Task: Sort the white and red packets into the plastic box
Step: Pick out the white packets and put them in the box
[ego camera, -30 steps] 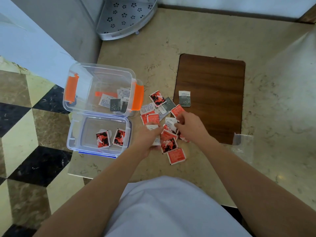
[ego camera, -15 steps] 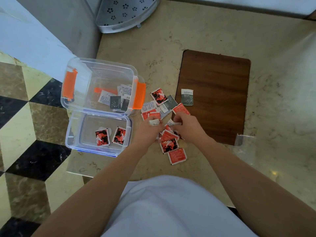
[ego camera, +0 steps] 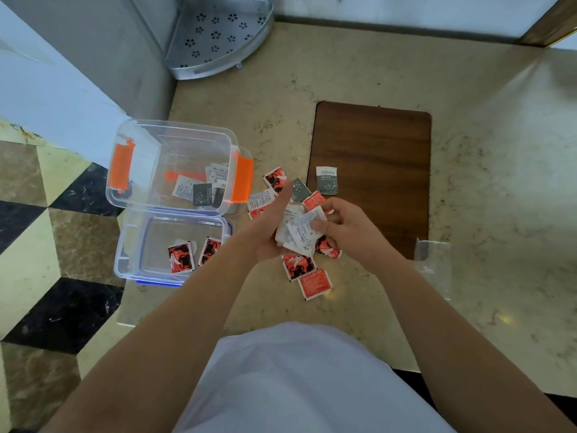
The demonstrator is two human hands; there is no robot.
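**Gathering white packets above the pile**

Holding a small stack of white packets (ego camera: 298, 235) between both hands over the marble counter (ego camera: 374, 73): left hand (ego camera: 268, 232) cupped under and closed on the stack, right hand (ego camera: 346, 228) pinching its top edge with thumb and fingertips. Lying below and around, loose red packets (ego camera: 313, 282). Sitting at left, plastic box (ego camera: 175, 132) with orange latches, white and dark packets inside; just in front, its lid (ego camera: 131, 245) carrying two red packets. Resting on the wooden board (ego camera: 374, 142), one grey-and-white packet (ego camera: 327, 180).
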